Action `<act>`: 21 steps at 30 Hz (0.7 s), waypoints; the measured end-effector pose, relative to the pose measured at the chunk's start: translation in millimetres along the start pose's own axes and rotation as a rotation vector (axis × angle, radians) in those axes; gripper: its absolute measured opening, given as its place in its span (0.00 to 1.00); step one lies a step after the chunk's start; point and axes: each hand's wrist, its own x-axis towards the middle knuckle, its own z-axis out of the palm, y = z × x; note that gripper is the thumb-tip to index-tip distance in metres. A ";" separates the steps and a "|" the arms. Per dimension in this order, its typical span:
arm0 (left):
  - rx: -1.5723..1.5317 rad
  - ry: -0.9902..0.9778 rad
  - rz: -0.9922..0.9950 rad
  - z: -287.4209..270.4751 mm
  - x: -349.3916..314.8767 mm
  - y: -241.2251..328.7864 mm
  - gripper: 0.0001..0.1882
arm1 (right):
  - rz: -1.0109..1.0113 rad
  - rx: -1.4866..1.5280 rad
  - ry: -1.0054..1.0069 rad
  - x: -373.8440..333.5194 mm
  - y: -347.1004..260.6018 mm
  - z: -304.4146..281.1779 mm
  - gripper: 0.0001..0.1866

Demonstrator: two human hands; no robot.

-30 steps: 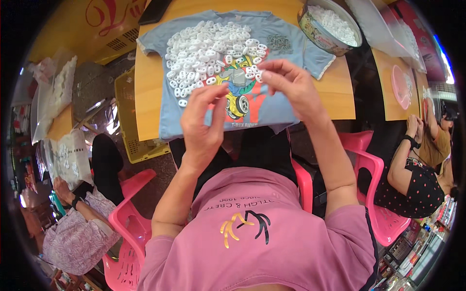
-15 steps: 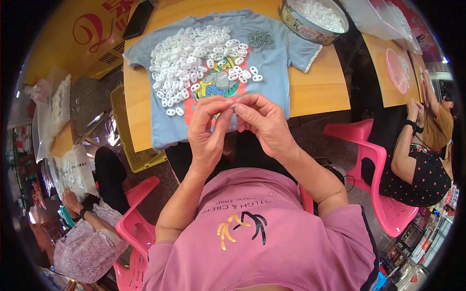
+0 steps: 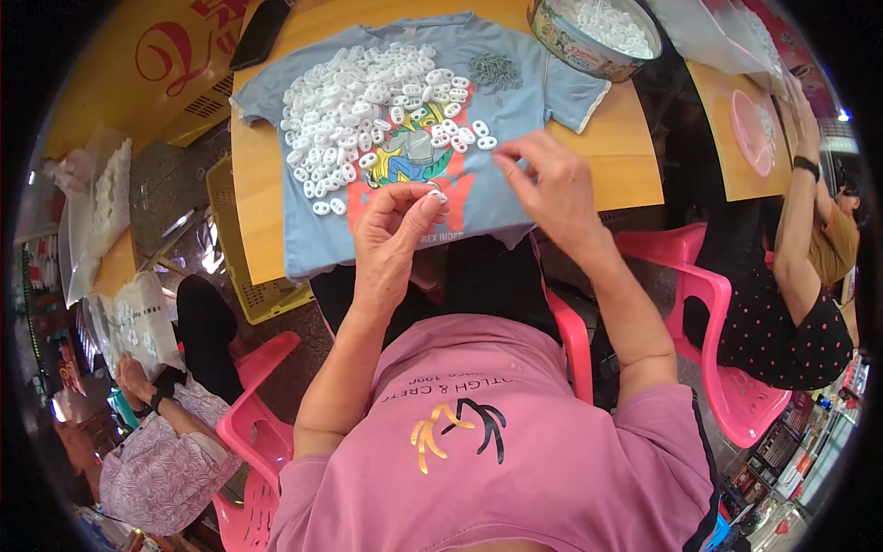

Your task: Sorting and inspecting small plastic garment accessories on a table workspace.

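My left hand point(image 3: 394, 230) pinches a small white oval plastic piece with two holes point(image 3: 439, 197) between thumb and fingertips, above the near part of a blue printed T-shirt point(image 3: 322, 241). Up and to the right, my right hand point(image 3: 549, 184) hovers over the shirt, slightly blurred, fingers bent and the thumb a little apart; nothing shows in it. A large heap of the same white two-holed pieces point(image 3: 354, 101) covers the shirt's left and middle, with a few loose ones beside my right fingertips. Farther back lies a small pile of thin grey-green parts point(image 3: 494, 72).
The shirt is spread on a wooden table point(image 3: 625, 138). A round tin of white pieces point(image 3: 598, 41) stands at the back right, a dark phone point(image 3: 261, 35) at the back left. A yellow crate point(image 3: 267, 299) sits below the left edge. People sit on pink chairs point(image 3: 717, 304) at both sides.
My hands were together at the fingertips; now my right hand has moved away, up and right. My left hand stays, the white piece now visible. A person's arm at right has reached forward.
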 end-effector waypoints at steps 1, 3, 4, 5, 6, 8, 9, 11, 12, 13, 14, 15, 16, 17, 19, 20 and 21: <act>0.028 0.010 -0.010 -1.6 1.1 -0.2 0.09 | -0.021 -0.168 0.035 3.1 5.9 -2.3 0.05; 0.023 0.011 -0.016 -4.7 2.4 -1.3 0.09 | -0.093 -0.416 0.053 9.2 15.6 -4.8 0.05; 0.021 0.010 -0.022 -5.6 2.9 -1.8 0.09 | -0.093 -0.416 0.052 11.2 17.3 -4.5 0.05; 0.020 0.012 -0.022 -5.8 3.2 -2.3 0.09 | -0.125 -0.420 0.043 12.7 17.8 -4.3 0.05; 0.021 0.002 -0.012 -6.0 3.8 -3.1 0.09 | -0.157 -0.424 0.035 14.0 18.1 -3.9 0.05; 0.022 -0.007 -0.003 -5.5 3.5 -3.8 0.09 | -0.198 -0.449 0.024 15.8 17.0 -2.5 0.05; 0.038 -0.003 -0.002 -4.9 3.1 -2.9 0.08 | -0.241 -0.472 0.013 16.9 16.1 -1.8 0.05; 0.055 0.004 -0.002 -3.7 2.8 -0.4 0.08 | -0.238 -0.490 -0.006 18.9 13.6 -2.5 0.04; 0.028 -0.003 -0.012 -3.4 2.0 1.5 0.08 | -0.236 -0.507 -0.026 19.4 12.0 -2.5 0.04; 0.001 -0.008 -0.022 -3.2 1.6 3.0 0.09 | -0.239 -0.501 -0.032 20.8 11.5 -3.0 0.04; 0.002 0.002 -0.024 -2.6 2.4 3.8 0.09 | -0.232 -0.524 -0.051 23.2 12.5 -4.1 0.04; -0.021 -0.002 -0.024 -2.2 4.0 4.3 0.09 | -0.224 -0.546 -0.070 24.8 13.5 -4.7 0.04; -0.044 -0.004 -0.024 -1.7 5.1 5.0 0.09 | -0.227 -0.540 -0.076 26.2 14.6 -5.2 0.04; -0.043 0.006 -0.025 -0.7 5.5 6.5 0.09 | -0.237 -0.549 -0.070 27.6 16.0 -5.8 0.04; -0.053 0.006 -0.006 0.4 6.5 8.2 0.09 | -0.251 -0.554 -0.067 28.7 18.2 -6.4 0.04; -0.053 0.013 -0.004 -0.6 6.9 8.6 0.09 | -0.237 -0.551 -0.063 29.5 18.7 -6.7 0.04; -0.063 0.007 -0.005 -1.2 7.1 8.7 0.09 | -0.221 -0.549 -0.058 29.5 19.4 -7.6 0.05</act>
